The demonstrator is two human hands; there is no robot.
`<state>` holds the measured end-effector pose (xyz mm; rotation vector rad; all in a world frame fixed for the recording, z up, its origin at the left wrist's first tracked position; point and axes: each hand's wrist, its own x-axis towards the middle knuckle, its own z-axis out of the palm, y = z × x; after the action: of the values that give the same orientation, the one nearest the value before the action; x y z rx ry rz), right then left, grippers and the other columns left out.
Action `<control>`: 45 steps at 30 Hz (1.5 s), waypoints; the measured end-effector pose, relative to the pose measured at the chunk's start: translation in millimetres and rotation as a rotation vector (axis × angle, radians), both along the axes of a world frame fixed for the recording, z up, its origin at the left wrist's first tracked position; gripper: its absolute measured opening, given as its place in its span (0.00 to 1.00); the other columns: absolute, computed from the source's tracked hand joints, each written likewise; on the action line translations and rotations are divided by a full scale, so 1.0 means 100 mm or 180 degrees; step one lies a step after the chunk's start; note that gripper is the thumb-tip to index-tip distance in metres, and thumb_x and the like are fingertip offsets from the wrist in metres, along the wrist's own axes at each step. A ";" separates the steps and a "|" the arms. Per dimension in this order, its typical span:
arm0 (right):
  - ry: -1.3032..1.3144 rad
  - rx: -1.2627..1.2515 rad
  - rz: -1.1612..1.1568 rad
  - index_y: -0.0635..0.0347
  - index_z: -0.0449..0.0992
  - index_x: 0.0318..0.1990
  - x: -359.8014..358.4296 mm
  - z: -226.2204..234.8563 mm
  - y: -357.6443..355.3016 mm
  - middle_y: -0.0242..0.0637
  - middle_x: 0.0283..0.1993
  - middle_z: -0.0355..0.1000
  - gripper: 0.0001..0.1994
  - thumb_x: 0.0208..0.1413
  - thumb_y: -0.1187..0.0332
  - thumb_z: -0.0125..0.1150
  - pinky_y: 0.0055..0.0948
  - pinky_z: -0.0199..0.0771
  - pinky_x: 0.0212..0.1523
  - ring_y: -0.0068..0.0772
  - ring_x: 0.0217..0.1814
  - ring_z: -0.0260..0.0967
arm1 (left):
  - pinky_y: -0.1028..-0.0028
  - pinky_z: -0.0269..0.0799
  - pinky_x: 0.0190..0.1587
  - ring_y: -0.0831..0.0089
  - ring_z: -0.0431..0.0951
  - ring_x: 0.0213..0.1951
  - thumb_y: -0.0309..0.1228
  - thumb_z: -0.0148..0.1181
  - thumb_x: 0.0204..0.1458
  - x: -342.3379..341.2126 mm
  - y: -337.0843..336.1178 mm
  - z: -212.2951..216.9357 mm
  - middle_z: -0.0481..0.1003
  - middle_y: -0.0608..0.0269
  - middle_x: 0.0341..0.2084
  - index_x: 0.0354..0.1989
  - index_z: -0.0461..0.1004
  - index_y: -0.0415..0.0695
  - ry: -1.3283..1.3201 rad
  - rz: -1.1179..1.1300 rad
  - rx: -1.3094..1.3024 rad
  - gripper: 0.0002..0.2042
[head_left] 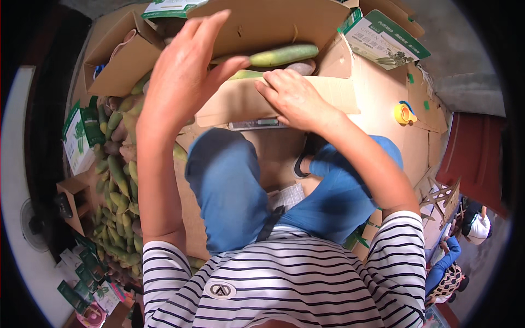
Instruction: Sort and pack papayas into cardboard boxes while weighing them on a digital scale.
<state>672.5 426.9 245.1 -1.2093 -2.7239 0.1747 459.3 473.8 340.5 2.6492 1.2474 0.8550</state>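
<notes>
One radish (284, 55) lies left-to-right in the box (268, 24), just beyond the nearer right hand (293, 97), whose grip on the flap (334, 91) is unclear. The left hand (188, 63) is spread wide, empty.

So it's one wide fisheye, the left of a side-by-side pair on the person's head, looking down past the striped shirt (295, 273) to the left hand (180, 68) and right hand (298, 99). Shirt's super close; the other people (444, 261) are way off, squished toward the right rim.
</notes>
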 end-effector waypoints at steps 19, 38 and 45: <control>0.0661 0.1096 -0.1089 0.63 0.74 0.42 0.56 0.51 0.18 0.45 0.35 0.72 0.13 0.53 0.65 0.56 0.40 0.71 0.42 0.46 0.40 0.71 | 0.61 0.71 0.42 0.54 0.74 0.41 0.32 0.70 0.37 0.67 -0.10 -0.32 0.72 0.49 0.35 0.39 0.70 0.38 0.1119 0.0010 -0.0119 0.20; 0.1129 0.1392 -0.1066 0.62 0.76 0.37 0.41 0.67 0.19 0.42 0.34 0.73 0.09 0.53 0.67 0.57 0.36 0.73 0.40 0.44 0.38 0.72 | 0.63 0.72 0.38 0.55 0.76 0.37 0.26 0.64 0.42 0.89 -0.09 -0.47 0.72 0.51 0.33 0.35 0.69 0.37 0.1019 -0.0063 -0.0119 0.13; 0.1283 0.1629 -0.1289 0.63 0.74 0.41 0.47 0.74 0.65 0.47 0.46 0.70 0.12 0.48 0.74 0.56 0.40 0.71 0.48 0.49 0.46 0.69 | 0.59 0.70 0.40 0.54 0.74 0.38 0.29 0.62 0.46 0.80 -0.06 -0.57 0.72 0.53 0.30 0.34 0.68 0.40 0.1021 -0.0002 -0.0109 0.10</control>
<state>719.6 491.7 319.0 -1.3466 -1.9636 -0.2807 539.3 468.2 283.5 2.8382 1.3083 0.4127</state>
